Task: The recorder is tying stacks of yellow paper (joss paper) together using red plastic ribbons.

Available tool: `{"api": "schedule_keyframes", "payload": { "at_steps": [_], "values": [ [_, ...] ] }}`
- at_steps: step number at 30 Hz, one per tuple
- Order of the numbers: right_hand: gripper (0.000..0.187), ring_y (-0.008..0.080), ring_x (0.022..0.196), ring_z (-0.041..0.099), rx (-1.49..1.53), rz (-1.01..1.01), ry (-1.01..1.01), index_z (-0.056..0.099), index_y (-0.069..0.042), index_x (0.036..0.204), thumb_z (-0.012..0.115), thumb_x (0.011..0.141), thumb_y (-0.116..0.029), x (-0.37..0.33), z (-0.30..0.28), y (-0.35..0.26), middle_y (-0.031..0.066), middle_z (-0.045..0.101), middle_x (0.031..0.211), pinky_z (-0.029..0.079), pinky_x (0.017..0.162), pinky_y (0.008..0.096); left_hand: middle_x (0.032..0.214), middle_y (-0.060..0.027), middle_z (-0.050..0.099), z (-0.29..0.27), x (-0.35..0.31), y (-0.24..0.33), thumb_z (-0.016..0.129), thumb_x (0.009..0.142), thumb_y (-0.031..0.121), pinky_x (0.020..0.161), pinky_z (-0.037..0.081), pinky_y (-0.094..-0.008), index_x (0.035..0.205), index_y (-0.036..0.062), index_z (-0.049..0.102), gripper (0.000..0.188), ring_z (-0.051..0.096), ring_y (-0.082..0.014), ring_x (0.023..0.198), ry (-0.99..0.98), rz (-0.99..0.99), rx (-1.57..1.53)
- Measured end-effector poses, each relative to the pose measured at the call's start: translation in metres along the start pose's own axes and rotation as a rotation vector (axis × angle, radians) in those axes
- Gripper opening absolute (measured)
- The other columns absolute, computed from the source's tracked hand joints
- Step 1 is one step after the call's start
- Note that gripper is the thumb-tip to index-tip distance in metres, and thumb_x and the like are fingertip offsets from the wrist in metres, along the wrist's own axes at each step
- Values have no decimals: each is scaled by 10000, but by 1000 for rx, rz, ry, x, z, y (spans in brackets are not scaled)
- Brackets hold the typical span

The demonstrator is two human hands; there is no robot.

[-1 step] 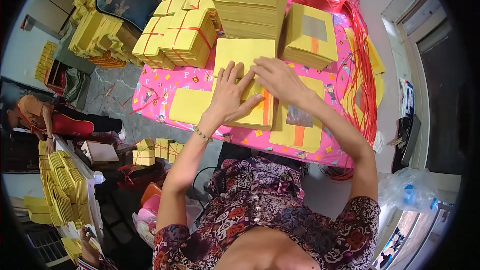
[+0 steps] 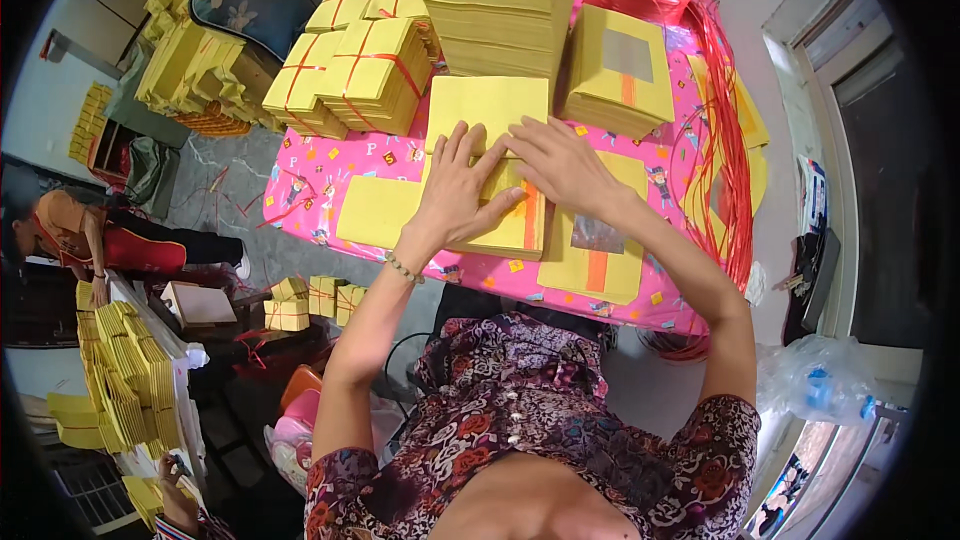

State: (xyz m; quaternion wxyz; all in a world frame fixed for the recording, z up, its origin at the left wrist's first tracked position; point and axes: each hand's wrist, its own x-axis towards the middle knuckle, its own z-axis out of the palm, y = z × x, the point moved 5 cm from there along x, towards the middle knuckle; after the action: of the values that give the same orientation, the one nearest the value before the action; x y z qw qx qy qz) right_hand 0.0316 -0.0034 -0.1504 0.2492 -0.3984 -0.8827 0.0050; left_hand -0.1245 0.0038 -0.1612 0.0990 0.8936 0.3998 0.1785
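Note:
A stack of yellow paper sheets [image 2: 490, 100] sits near the front middle of the table, with an orange strip showing at its right side. My left hand [image 2: 462, 183] lies on it, palm down, fingers spread, a beaded bracelet on the wrist. Beside it my right hand [image 2: 568, 168] rests on the stack's right part with its fingers stretched out. The two hands nearly meet at the fingertips and hide part of the top sheet. To the right lies a flat yellow sheet pile [image 2: 595, 270] with a grey patch and orange strip. Another yellow pile [image 2: 378, 212] lies to the left.
Red-tied yellow bundles [image 2: 365, 70] stand at the back left, beside a tall yellow stack [image 2: 490, 30]. A thick yellow pile [image 2: 620, 70] and red strapping strands [image 2: 735, 180] are at right. One person [image 2: 110, 235] is at far left; another person's hand [image 2: 178, 495] shows below.
The fingers of my right hand, slightly blurred before, now show sharply and lie a little flatter on the stack. My left hand stays in place.

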Motion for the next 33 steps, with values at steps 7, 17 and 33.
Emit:
{"api": "schedule_keyframes", "payload": {
  "at_steps": [7, 17, 33],
  "values": [
    [451, 343, 1216, 494, -121, -93, 47, 500, -41, 1286, 612, 881, -205, -19, -8, 8, 148, 499, 1318, 371, 1033, 504, 1425, -283, 339, 0, 0, 1, 510, 876, 579, 1127, 174, -558, 1421, 97, 410, 734, 244, -455, 1367, 25, 1, -11],
    [280, 167, 635, 559, 456, 626, 262, 573, -25, 789, 729, 823, -254, -24, 6, 26, 68, 553, 730, 460, 580, 302, 1472, -261, 290, 0, -3, 1, 522, 889, 537, 1142, 162, -524, 1459, 166, 361, 699, 203, -434, 1395, -5, -30, 18],
    [225, 174, 695, 570, 397, 698, 205, 588, -15, 917, 701, 828, -187, -16, -7, 25, 100, 600, 836, 472, 626, 331, 1507, -150, 316, 1, -2, 3, 501, 903, 531, 1136, 159, -559, 1434, 229, 420, 616, 197, -459, 1389, -37, -15, 46]
  ]
}}
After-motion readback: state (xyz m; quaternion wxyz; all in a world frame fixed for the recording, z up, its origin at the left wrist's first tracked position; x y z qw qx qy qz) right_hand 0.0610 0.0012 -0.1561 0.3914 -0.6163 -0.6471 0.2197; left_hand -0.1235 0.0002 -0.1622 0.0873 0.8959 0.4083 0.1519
